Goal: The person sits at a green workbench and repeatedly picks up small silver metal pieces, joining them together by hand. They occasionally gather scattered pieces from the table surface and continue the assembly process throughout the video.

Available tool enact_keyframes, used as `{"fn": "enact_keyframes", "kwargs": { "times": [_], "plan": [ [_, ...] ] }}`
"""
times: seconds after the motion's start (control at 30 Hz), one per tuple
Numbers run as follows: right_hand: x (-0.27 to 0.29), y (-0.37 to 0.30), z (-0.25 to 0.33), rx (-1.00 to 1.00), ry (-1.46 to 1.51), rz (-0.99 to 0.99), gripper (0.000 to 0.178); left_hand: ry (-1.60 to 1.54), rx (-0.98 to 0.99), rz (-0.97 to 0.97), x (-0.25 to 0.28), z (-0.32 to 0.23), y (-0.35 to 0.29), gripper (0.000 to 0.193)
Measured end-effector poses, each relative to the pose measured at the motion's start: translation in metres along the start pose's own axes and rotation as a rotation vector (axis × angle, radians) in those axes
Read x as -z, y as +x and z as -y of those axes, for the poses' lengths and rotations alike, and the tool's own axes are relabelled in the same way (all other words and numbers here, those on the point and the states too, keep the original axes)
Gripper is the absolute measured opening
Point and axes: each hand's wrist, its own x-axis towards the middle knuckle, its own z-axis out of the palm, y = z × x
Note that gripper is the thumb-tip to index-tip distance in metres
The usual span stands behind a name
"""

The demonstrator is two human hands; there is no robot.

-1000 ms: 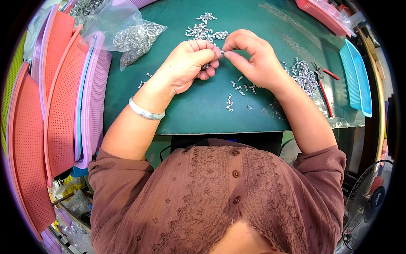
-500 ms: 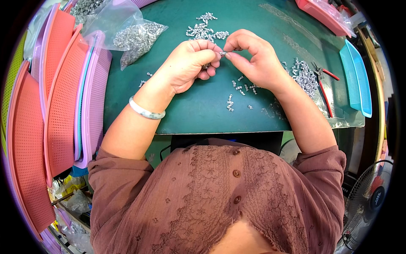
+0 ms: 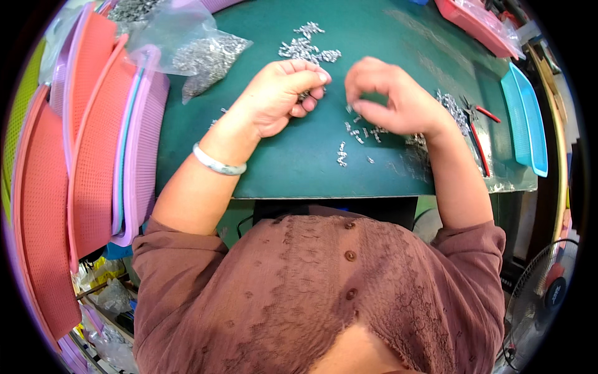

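My left hand (image 3: 280, 93) is closed over the green table, thumb pressed on the curled index finger. Small silver metal parts (image 3: 304, 95) peek out between its fingers; how many it holds is hidden. My right hand (image 3: 398, 100) hovers apart from it, to the right, bent and smeared by motion, so its fingertips are unclear. Under and beside its fingertips lie several loose silver metal parts (image 3: 356, 132). A small heap of similar parts (image 3: 299, 48) is just beyond my left hand. Another heap (image 3: 453, 107) sits partly behind my right wrist.
Red-handled pliers (image 3: 478, 143) lie at the right, beside a light blue basket (image 3: 523, 121). A clear bag of metal parts (image 3: 208, 62) rests at the far left. Stacked pink and purple perforated baskets (image 3: 96, 143) line the left side. A fan (image 3: 545, 293) stands at lower right.
My right hand has come away from the left, moving right and slightly toward me over the loose parts. My left hand stays closed in nearly the same place.
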Motion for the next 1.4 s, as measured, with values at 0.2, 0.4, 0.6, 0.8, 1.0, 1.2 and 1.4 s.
{"fn": "enact_keyframes", "kwargs": {
  "times": [0.2,0.4,0.6,0.8,1.0,1.2,1.4],
  "plan": [
    [0.004,0.008,0.008,0.026,-0.043,-0.052,0.015,-0.275,0.087,0.028,0.006,-0.005,0.0,0.012],
    [-0.001,0.004,0.01,-0.022,-0.038,-0.148,0.007,-0.41,-0.102,0.065,0.023,-0.044,-0.005,0.012],
    [-0.004,0.001,0.008,-0.01,-0.026,-0.208,0.004,-0.053,-0.536,-0.362,0.049,-0.132,-0.023,0.012],
    [-0.005,0.001,0.005,-0.023,0.023,-0.21,0.003,0.499,-0.464,-0.895,0.102,-0.165,-0.023,0.011],
    [-0.005,-0.003,-0.001,-0.033,0.017,-0.212,0.005,0.959,-0.221,-0.843,0.082,-0.171,-0.022,0.019],
    [-0.005,-0.004,-0.005,-0.091,0.047,-0.242,0.005,1.288,-0.206,-0.728,0.085,-0.171,-0.018,0.033],
    [-0.008,-0.003,-0.009,-0.14,-0.005,-0.311,0.007,1.426,-0.629,-0.822,0.049,-0.149,-0.025,0.031]
  ]
}}
